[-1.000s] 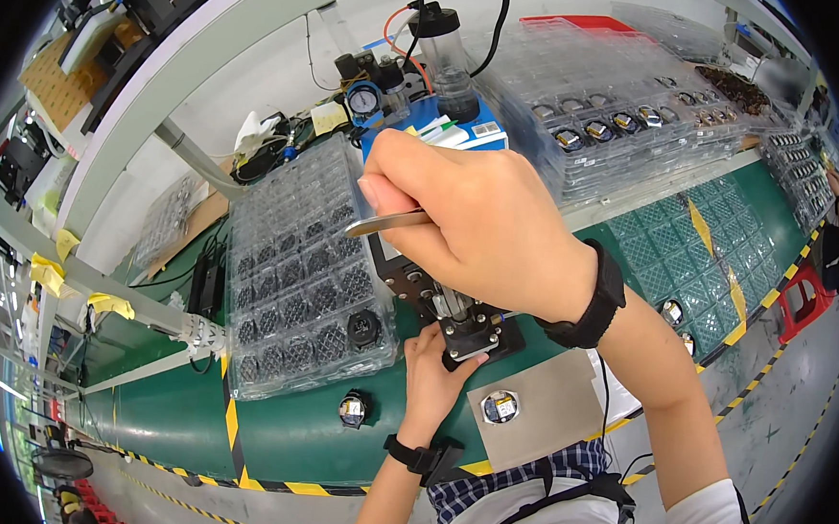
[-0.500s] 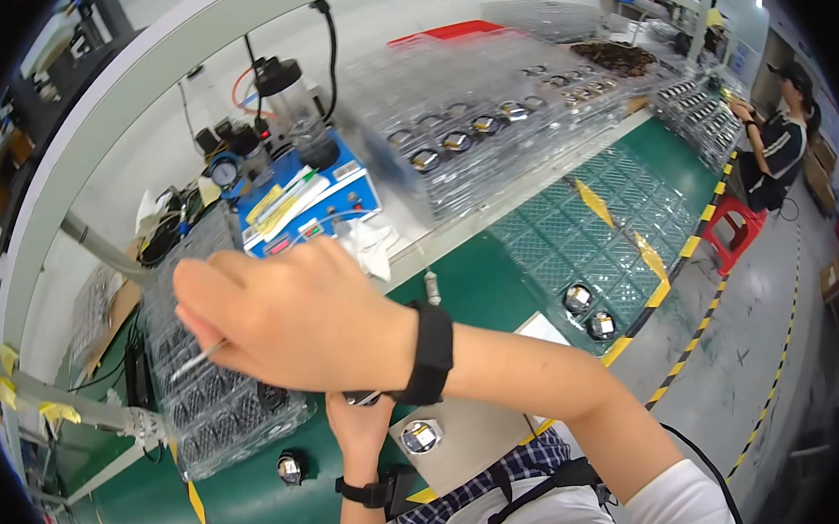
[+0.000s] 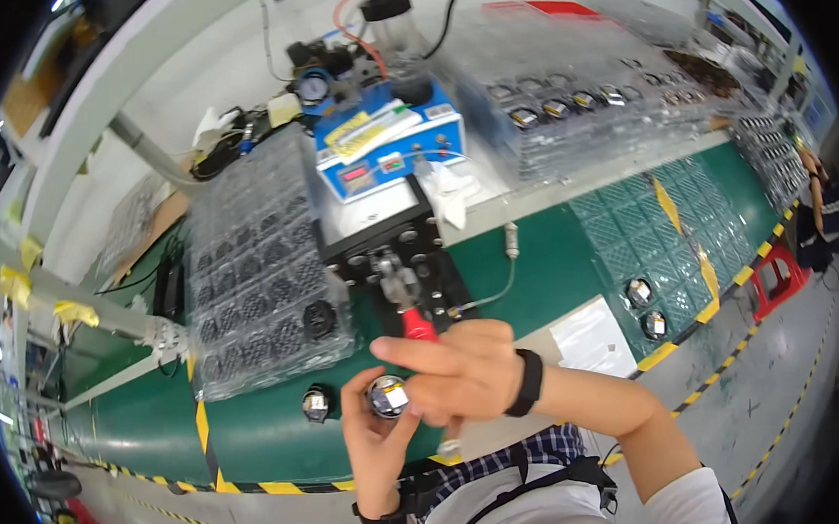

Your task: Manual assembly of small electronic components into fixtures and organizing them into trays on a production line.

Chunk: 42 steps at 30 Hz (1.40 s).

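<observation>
In my left hand [image 3: 376, 442] is a small round part [image 3: 388, 396] with a dark rim and a white-and-yellow label, gripped between thumb and fingers. Close against its right side is my right hand [image 3: 465, 375], its index finger stretched over the part and the other fingers curled. A blurred, shiny end of a thin metal tool [image 3: 449, 446] sticks out below that hand; the rest is hidden. Just beyond both hands stands a black fixture with a metal toggle clamp [image 3: 399, 285] and red handle [image 3: 417, 325]. Another round part [image 3: 317, 403] lies on the green mat to the left.
A clear tray of black rings [image 3: 265, 281] lies at left. Behind the fixture stands a blue control box [image 3: 387, 159]. Two labelled round parts sit in a clear tray [image 3: 613, 231] at right, near a white sheet [image 3: 595, 340]. Another person [image 3: 831, 206] works at far right.
My right hand has come down from in front of the blue box to the round part in my left hand. The view has shifted, and the clamp fixture now shows.
</observation>
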Available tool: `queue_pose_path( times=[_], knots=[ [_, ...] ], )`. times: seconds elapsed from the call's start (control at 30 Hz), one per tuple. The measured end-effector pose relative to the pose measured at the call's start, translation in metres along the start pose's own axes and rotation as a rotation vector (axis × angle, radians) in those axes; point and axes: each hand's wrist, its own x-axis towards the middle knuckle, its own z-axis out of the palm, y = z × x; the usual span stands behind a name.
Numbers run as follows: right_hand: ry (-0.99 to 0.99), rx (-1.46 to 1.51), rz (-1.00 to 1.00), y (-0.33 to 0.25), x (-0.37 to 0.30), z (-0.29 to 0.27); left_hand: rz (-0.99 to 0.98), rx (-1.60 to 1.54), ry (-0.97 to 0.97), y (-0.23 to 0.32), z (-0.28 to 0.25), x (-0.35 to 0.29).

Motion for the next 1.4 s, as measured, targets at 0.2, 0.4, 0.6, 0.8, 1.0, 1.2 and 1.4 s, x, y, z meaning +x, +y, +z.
queue_pose_path(
  times=[0.2, 0.4, 0.6, 0.8, 1.0, 1.2, 1.4],
  knots=[
    [0.062, 0.072, 0.385, -0.025, 0.003, -0.017, -0.102, -0.252, 0.042, 0.018, -0.006, -0.015],
    [-0.369, 0.218, 0.777, -0.053, -0.03, -0.044, -0.072, -0.209, 0.019, 0.021, 0.018, -0.039],
    [-0.457, 0.176, 0.738, -0.049, -0.044, -0.046, -0.104, -0.215, -0.051, 0.011, 0.027, -0.036],
    [-0.428, 0.098, 0.62, -0.05, -0.054, -0.047, -0.111, -0.211, -0.08, 0.002, 0.032, -0.04],
    [-0.399, 0.106, 0.7, -0.052, -0.05, -0.068, -0.059, -0.276, -0.091, -0.001, 0.047, -0.041],
    [-0.218, -0.071, 0.934, -0.012, -0.054, -0.118, 0.096, -0.026, -0.115, 0.01, 0.019, -0.028],
    [-0.087, -0.534, 1.272, 0.079, -0.125, -0.231, 0.115, -0.144, 0.516, -0.007, -0.049, -0.002]
  ],
)
